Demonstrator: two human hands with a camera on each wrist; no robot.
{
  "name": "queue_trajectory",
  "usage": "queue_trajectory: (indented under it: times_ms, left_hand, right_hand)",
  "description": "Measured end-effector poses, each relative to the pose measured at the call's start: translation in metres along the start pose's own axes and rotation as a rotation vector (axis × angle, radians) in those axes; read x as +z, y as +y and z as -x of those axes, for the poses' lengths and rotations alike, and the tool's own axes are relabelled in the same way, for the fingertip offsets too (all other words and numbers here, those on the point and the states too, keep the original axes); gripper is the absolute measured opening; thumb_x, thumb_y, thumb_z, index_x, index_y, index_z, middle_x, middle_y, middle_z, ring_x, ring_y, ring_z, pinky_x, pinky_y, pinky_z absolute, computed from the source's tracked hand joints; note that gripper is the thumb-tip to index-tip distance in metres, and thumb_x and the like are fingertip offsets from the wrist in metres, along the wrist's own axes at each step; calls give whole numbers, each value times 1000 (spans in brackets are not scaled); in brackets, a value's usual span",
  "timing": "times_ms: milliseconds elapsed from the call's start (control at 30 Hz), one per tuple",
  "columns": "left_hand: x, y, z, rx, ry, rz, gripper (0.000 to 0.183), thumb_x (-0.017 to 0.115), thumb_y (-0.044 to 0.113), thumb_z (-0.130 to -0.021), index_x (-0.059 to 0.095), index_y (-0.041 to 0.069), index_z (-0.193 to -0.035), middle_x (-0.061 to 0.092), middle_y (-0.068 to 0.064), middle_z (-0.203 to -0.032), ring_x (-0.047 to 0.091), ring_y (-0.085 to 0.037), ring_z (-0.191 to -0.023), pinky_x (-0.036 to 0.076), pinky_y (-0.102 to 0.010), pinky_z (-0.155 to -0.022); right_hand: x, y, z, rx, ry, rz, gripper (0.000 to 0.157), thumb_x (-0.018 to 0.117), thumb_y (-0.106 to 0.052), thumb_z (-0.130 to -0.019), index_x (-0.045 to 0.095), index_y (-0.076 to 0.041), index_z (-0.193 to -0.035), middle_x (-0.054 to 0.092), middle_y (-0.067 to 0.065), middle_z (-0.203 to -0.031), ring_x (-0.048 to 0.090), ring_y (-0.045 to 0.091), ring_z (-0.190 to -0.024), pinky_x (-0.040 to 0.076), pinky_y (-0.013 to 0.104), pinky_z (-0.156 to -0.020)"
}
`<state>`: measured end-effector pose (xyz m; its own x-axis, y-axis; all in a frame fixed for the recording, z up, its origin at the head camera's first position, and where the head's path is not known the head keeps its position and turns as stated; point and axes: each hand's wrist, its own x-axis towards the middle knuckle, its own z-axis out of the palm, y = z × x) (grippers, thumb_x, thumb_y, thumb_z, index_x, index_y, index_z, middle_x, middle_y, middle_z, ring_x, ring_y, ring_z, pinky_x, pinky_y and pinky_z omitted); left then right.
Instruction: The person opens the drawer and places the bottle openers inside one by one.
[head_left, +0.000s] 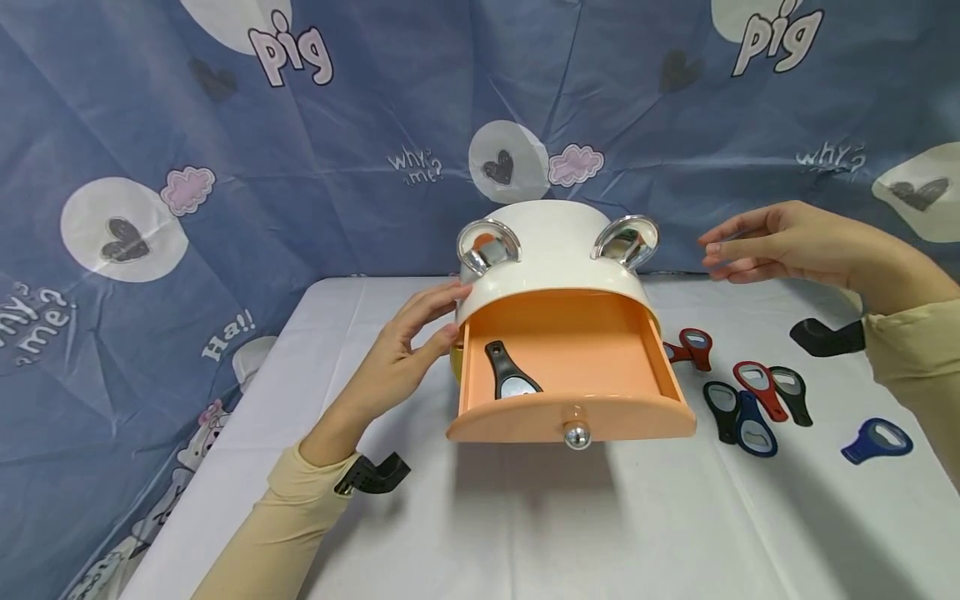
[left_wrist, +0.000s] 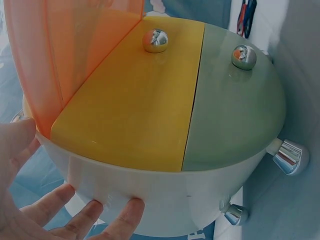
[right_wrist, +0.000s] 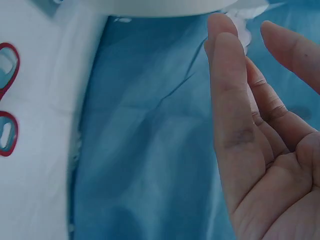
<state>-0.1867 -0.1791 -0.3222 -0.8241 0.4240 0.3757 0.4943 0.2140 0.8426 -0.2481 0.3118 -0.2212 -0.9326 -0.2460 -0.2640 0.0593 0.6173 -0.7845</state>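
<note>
A rounded white cabinet (head_left: 555, 258) with two chrome ear-like pieces stands on the table, its orange top drawer (head_left: 600, 358) pulled out. Inside the drawer, toward its left wall, lies a black bottle opener (head_left: 506, 367). My left hand (head_left: 397, 358) rests against the cabinet's left side, fingers extended along the white shell and thumb by the drawer's edge. The left wrist view shows the yellow drawer (left_wrist: 130, 110) and the green drawer (left_wrist: 235, 110) closed below the orange one. Holding nothing, my right hand (head_left: 810, 246) hovers right of the cabinet with loosely bent fingers.
Several bottle openers lie on the white table right of the cabinet, among them a red one (head_left: 759, 387) and a blue one (head_left: 756, 429). Another blue opener (head_left: 877, 440) lies farther right. A printed blue cloth (head_left: 390, 100) hangs behind the table.
</note>
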Motion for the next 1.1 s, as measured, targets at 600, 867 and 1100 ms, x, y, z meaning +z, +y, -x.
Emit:
queue_trajectory:
  times_ms: [600,867,1100]
  left_hand:
    - [1,0,0,10,1,-1,48,61,14,-111,56,25,-157,40,5,-169,49,-21,-152,63,-31,-103]
    - [1,1,1,14,2,-6,48,61,13,-111,56,23,-158,41,3,-169,49,-22,-153,63,-32,-103]
    - [1,0,1,18,4,-7,48,61,13,-111,56,23,-157,42,5,-169,49,-21,-153,62,-31,-104]
  right_hand:
    - [7,68,-31,155,-40,-70,51,67,-26,-109,51,1,-150,78,-8,-105,78,7,-94,67,26,-86]
    - [11,90,-41,194,-82,-100,57,68,-25,-108,48,3,-153,76,-12,-103,77,7,-96,66,27,-87]
    - [16,106,-48,251,-91,-114,54,67,-29,-108,53,2,-150,75,-13,-101,75,9,-94,66,28,-90]
